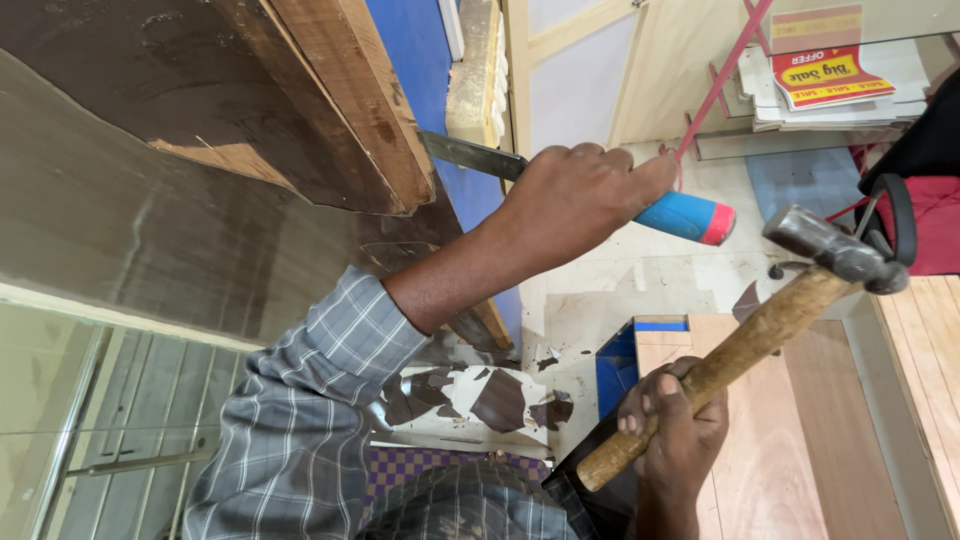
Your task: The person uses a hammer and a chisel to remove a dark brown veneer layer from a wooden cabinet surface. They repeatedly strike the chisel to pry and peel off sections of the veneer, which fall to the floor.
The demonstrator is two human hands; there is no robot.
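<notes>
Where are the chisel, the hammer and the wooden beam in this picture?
chisel (683, 216): head view, on its blue handle.
hammer (745, 340): head view, on its wooden handle.
wooden beam (355, 95): head view, on its lighter side face.

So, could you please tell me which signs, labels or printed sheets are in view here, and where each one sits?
Printed flyer: top right, lying on a stack of pale sheets; rectangular, red with a yellow patch and lettering.
Stack of pale sheets: beneath the flyer, flat, white-grey.
No screens or packages are in view.
</notes>
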